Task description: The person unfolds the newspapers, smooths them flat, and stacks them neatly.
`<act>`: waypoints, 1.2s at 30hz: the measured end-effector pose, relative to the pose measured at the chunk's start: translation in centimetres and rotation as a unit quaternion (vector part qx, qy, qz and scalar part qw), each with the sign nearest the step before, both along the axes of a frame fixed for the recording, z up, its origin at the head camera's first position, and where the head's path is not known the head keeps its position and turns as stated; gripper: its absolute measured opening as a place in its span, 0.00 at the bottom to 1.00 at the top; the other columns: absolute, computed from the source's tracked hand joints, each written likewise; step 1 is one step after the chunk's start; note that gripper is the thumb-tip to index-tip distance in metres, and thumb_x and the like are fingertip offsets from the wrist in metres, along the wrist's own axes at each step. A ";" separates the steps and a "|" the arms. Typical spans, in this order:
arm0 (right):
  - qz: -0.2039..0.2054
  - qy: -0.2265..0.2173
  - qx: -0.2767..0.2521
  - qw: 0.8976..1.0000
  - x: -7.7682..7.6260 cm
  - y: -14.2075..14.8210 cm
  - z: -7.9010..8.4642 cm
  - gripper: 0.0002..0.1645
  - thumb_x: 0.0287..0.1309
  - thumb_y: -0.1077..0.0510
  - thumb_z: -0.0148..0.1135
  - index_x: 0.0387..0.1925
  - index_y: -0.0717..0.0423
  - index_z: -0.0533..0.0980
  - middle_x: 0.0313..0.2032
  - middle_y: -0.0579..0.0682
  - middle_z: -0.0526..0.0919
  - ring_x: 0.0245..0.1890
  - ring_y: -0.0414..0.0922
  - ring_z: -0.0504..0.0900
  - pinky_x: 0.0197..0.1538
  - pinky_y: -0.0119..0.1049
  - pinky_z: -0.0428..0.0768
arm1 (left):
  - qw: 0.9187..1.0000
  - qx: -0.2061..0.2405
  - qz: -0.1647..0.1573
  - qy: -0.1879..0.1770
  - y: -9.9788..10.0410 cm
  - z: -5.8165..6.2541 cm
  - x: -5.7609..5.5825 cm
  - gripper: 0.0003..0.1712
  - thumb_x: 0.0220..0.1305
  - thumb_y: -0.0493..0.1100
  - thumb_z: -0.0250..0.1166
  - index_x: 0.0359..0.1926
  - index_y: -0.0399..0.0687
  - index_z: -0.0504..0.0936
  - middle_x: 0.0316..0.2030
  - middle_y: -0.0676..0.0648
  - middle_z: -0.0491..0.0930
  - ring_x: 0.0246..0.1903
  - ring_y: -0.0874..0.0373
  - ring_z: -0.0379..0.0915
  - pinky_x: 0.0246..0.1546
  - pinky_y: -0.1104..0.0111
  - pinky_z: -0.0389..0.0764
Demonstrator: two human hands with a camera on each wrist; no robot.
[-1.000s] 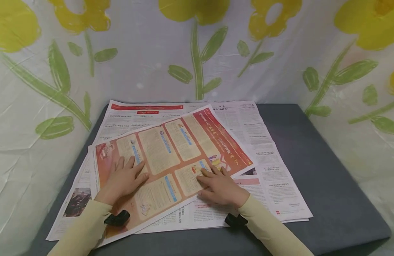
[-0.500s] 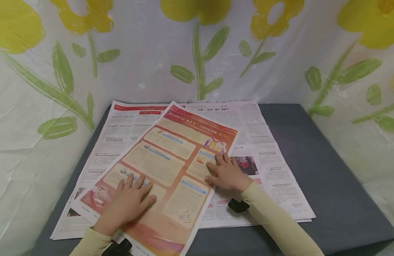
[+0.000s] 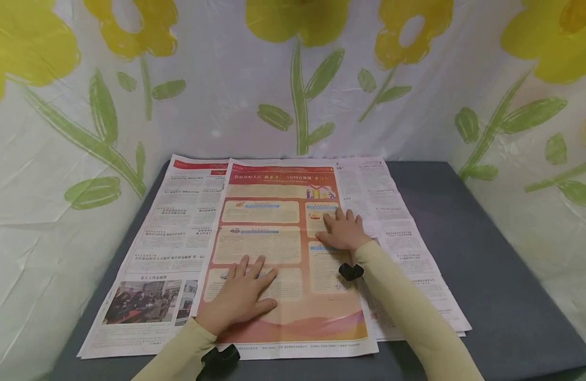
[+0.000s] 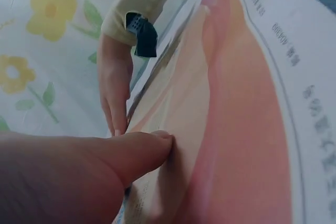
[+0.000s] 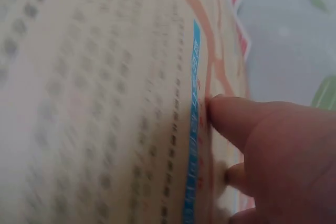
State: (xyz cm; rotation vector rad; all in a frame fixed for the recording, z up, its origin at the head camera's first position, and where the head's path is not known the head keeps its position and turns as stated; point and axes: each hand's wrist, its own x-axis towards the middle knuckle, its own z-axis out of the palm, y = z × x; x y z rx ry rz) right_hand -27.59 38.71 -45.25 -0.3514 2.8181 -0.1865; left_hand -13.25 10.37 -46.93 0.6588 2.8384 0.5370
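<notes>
An orange-and-red printed newspaper sheet (image 3: 259,243) lies upright and nearly square to the table, over a spread of white newspaper (image 3: 169,238). My left hand (image 3: 243,293) rests on its lower left part, fingers spread and straight. Higher up, at the sheet's right edge, my right hand (image 3: 342,230) lies with spread fingers on the small text boxes. In the left wrist view the left thumb (image 4: 142,153) touches the orange print, with the right hand (image 4: 113,87) beyond. The right thumb (image 5: 236,114) sits beside a blue heading strip in the right wrist view.
The dark grey tabletop (image 3: 469,264) shows at the right and along the front edge. A white curtain (image 3: 217,106) with yellow flowers stands behind and at both sides. Black wrist cameras (image 3: 351,272) sit on both sleeves.
The orange sheet has turned counterclockwise from slanted to straight under both hands. My left hand has shifted right, and the right hand has moved up and slightly right.
</notes>
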 end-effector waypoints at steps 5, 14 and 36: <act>-0.021 -0.006 -0.008 1.000 -1.3 0.7 -0.2 0.46 0.73 0.34 0.48 0.81 0.50 0.52 0.80 0.68 0.45 0.78 0.73 0.44 0.75 0.73 0.45 | 1.000 0.011 0.004 -0.008 1.4 -0.3 -1.4 0.41 0.65 0.60 0.67 0.74 0.52 0.69 0.77 0.33 0.58 0.75 0.24 0.48 0.70 0.29 0.53; -0.030 -0.021 -0.011 0.999 -2.5 1.6 0.0 0.45 0.74 0.34 0.45 0.82 0.48 0.48 0.81 0.67 0.40 0.79 0.73 0.39 0.76 0.72 0.41 | 1.000 0.024 0.005 -0.017 2.1 -0.3 -2.5 0.42 0.65 0.60 0.66 0.76 0.53 0.67 0.78 0.34 0.56 0.77 0.25 0.45 0.72 0.30 0.51; -0.013 0.070 -0.006 0.997 0.6 -3.7 -0.4 0.33 0.76 0.47 0.50 0.76 0.51 0.61 0.75 0.71 0.57 0.75 0.72 0.55 0.74 0.68 0.57 | 0.982 0.049 0.184 -0.018 -8.2 -1.8 -5.5 0.37 0.75 0.49 0.55 0.77 0.38 0.59 0.77 0.22 0.42 0.75 0.17 0.28 0.70 0.26 0.37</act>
